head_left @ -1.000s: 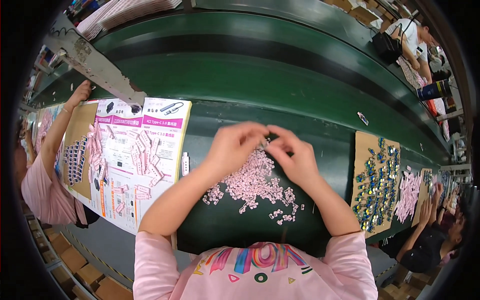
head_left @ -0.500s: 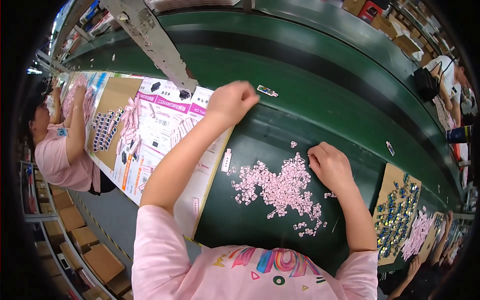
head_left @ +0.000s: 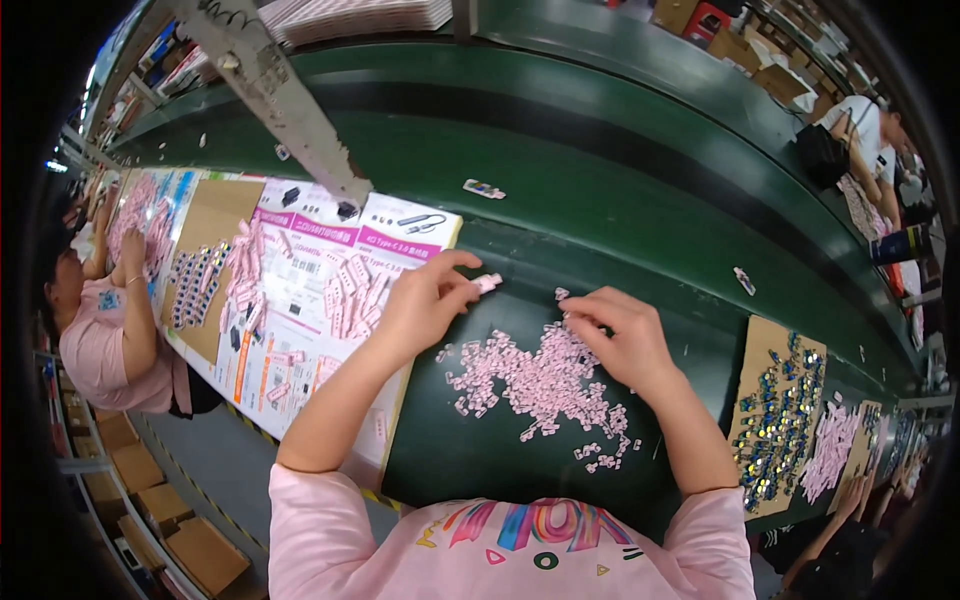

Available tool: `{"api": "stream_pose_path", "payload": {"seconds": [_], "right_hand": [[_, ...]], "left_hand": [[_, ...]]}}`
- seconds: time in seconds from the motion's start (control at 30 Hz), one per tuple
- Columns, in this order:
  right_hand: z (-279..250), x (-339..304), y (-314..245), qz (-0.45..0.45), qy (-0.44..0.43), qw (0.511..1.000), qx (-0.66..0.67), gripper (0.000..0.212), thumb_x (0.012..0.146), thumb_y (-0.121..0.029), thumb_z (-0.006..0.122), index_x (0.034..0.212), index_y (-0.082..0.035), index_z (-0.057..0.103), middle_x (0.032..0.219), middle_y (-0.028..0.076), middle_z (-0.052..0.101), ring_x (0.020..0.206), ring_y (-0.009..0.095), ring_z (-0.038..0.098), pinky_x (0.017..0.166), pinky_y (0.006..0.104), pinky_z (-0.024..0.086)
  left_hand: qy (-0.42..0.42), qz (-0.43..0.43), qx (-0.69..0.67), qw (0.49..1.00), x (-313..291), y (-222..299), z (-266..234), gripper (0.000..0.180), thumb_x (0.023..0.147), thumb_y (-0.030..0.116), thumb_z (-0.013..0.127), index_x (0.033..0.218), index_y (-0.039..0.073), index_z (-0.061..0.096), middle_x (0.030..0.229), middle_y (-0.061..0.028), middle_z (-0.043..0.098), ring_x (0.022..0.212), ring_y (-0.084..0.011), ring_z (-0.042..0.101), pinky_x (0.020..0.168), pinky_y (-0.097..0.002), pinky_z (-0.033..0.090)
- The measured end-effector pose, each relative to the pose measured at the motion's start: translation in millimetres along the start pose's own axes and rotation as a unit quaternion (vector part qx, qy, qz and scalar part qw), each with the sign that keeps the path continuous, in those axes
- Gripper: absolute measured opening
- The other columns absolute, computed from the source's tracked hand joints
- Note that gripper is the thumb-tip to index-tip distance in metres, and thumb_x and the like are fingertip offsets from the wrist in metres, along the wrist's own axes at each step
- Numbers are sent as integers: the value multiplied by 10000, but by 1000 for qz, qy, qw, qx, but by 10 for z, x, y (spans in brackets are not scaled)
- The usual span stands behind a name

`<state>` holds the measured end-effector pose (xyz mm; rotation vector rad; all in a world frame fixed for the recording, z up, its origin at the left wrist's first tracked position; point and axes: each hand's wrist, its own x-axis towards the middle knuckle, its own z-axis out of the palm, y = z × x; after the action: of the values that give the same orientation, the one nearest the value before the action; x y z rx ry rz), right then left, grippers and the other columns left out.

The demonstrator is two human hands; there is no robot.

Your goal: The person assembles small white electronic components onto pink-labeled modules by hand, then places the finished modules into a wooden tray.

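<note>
My left hand [head_left: 425,303] is over the dark green worktop, with a pink plastic piece [head_left: 487,284] between its thumb and fingertips. My right hand [head_left: 625,335] hovers at the far edge of a pile of small pink plastic parts [head_left: 540,375], fingers curled but apart. Just beyond its fingertips lies one loose small pink part [head_left: 562,294]; whether they touch it I cannot tell. Longer pink pieces [head_left: 350,295] lie heaped on a printed white sheet [head_left: 405,215] to the left of my left hand.
Beyond the worktop runs a green conveyor belt [head_left: 590,215] carrying a small assembled piece [head_left: 484,188]. A painted metal post [head_left: 275,90] slants down at the upper left. At right stands a cardboard sheet of shiny parts [head_left: 785,420]. A co-worker [head_left: 105,330] sits at left; others are at right.
My left hand has come back from the belt edge and now has a pink piece at its fingertips. My right hand has reached closer to the loose small part. The view has shifted slightly.
</note>
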<state>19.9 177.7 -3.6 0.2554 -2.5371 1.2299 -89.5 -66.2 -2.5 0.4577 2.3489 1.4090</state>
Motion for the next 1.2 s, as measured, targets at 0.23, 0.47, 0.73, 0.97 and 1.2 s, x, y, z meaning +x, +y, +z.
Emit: {"api": "stream_pose_path", "payload": {"seconds": [0.23,0.47,0.73,0.97,1.2], "right_hand": [[-202,-228,-213,13,55,998,-32,103,805,-6,713,904,-26,729,909,51,722,694,177,644,623,259,505],[-299,-405,-200,-47,114,988,-94,111,773,-27,744,879,-57,733,938,25,720,735,182,647,654,258,516],[-231,-443,-246,-67,117,986,-95,138,750,-36,761,881,-69,736,1032,21,703,829,185,638,690,263,519],[-317,-488,-191,-36,111,993,-19,148,763,-37,764,906,-62,742,1061,38,694,850,186,629,702,275,517],[-1257,-864,397,121,169,954,-214,169,821,-67,699,985,-48,737,1105,87,700,910,257,660,809,336,524]], "left_hand": [[-114,-110,-296,942,-130,328,541,187,848,-32,694,1032,-3,705,843,-105,732,714,-112,678,611,-171,510],[-85,-55,-247,964,-380,444,779,290,822,-60,711,1106,-2,709,879,-99,741,703,-98,678,605,-159,508],[-27,161,-101,981,-514,504,845,304,802,-62,714,1098,8,724,872,-61,743,669,-89,644,596,-163,489],[-19,197,-79,977,-463,490,890,311,779,-69,703,1076,23,729,922,-64,734,686,-123,631,634,-215,513],[-6,155,-79,985,-425,313,826,290,772,-83,694,1042,21,708,876,-56,699,671,-113,585,646,-210,495]]}}
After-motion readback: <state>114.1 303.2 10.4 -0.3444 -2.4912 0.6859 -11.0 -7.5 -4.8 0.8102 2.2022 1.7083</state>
